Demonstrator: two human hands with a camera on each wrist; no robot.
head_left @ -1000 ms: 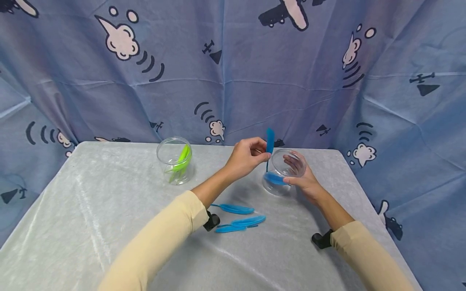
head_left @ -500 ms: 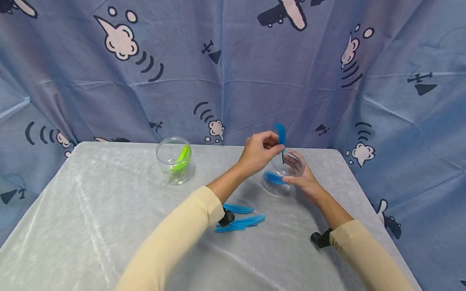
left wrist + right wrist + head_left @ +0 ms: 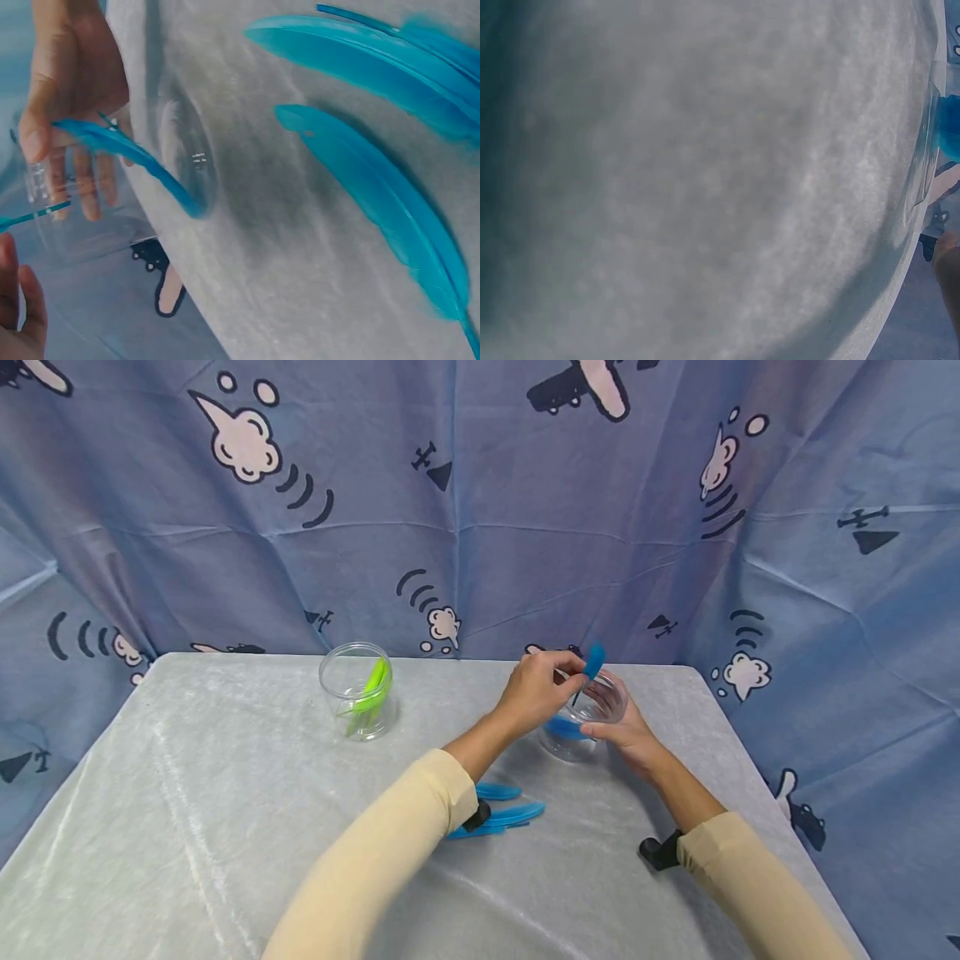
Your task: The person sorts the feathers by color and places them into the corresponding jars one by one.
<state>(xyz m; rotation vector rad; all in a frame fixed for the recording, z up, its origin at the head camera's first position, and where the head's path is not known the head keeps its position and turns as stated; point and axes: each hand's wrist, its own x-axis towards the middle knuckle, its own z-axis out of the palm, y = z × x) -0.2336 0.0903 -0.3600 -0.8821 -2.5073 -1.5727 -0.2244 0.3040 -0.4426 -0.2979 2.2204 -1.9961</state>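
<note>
Between left thumb and fingers, my left hand (image 3: pixel 542 692) pinches a blue feather (image 3: pixel 595 660), its quill pointing down at the mouth of a clear jar (image 3: pixel 573 750). My right hand (image 3: pixel 628 727) grips that jar's side, thumb in front and fingers behind the clear wall. Inside the jar lies another blue feather (image 3: pixel 564 727), curved along the wall in the left wrist view. Under the left forearm, several loose blue feathers (image 3: pixel 517 814) lie on the table, partly hidden by the wrist. The left wrist view shows one such feather (image 3: pixel 382 199) up close.
A second clear jar (image 3: pixel 330 681) with bright green feathers (image 3: pixel 371 689) stands at the back, left of the hands. Grey cloth covers the table (image 3: pixel 247 793). Directly behind it hangs a blue patterned curtain (image 3: pixel 510 527).
My left hand has moved right with its blue feather, from beside the jar to over its mouth, and then lowered with the feather tilting. The right hand and jar have stayed put.
</note>
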